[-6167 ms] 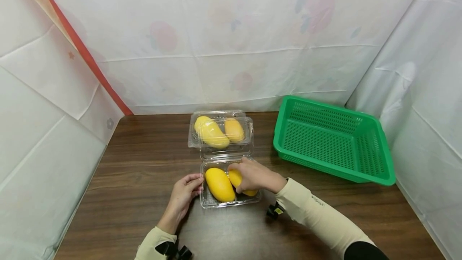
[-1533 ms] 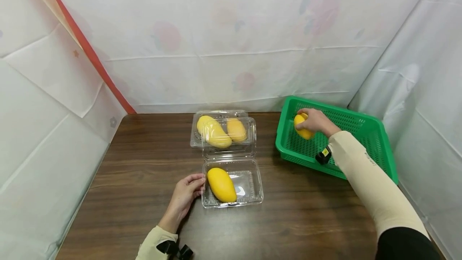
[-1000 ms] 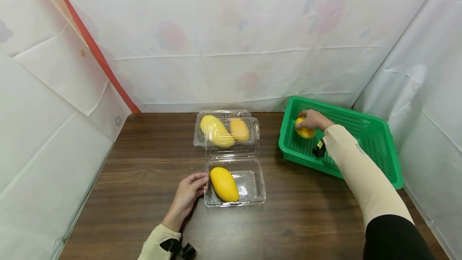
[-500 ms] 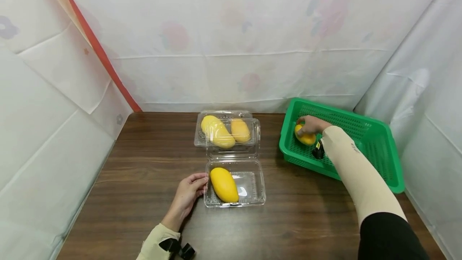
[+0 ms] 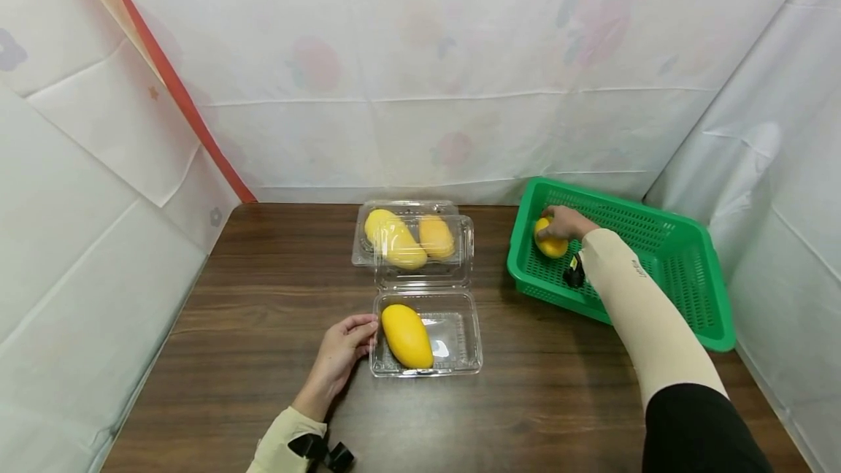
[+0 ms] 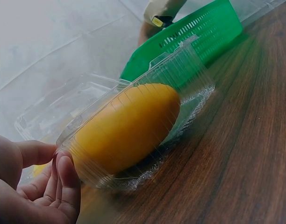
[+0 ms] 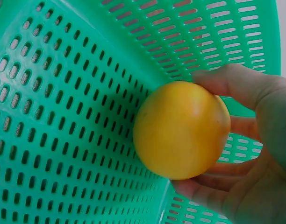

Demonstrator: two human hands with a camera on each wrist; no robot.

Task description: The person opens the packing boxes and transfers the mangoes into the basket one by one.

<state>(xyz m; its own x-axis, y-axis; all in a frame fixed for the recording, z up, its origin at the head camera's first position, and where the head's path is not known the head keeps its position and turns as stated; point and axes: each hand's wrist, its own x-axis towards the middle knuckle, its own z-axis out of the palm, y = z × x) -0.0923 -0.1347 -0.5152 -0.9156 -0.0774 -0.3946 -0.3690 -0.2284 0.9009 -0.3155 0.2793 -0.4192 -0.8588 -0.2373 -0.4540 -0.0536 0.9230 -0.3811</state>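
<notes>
In the head view, my right hand [image 5: 569, 225] reaches into the left end of a green plastic basket [image 5: 683, 283] and grips a yellow mango [image 5: 550, 245]. The right wrist view shows thumb and fingers round that mango [image 7: 180, 133], close over the slotted basket floor [image 7: 49, 140]. My left hand [image 5: 342, 356] pinches the left rim of an open clear plastic clamshell box [image 5: 456, 341]. One mango [image 5: 407, 336] lies in the left half of this box. In the left wrist view, thumb and fingertips [image 6: 68, 170] meet at the box's edge, beside the mango [image 6: 129, 126].
Behind, a second clear clamshell box [image 5: 360, 250] holds two yellow mangoes [image 5: 396, 241], partly under the open lid [image 5: 420, 282] of the front box. Everything stands on a dark wooden table [image 5: 276, 298], with white cloth [image 5: 394, 57] hung at the back and sides.
My right hand has carried one mango from the front box's right half to the green basket and lowered it there. My left hand has stayed at the box rim.
</notes>
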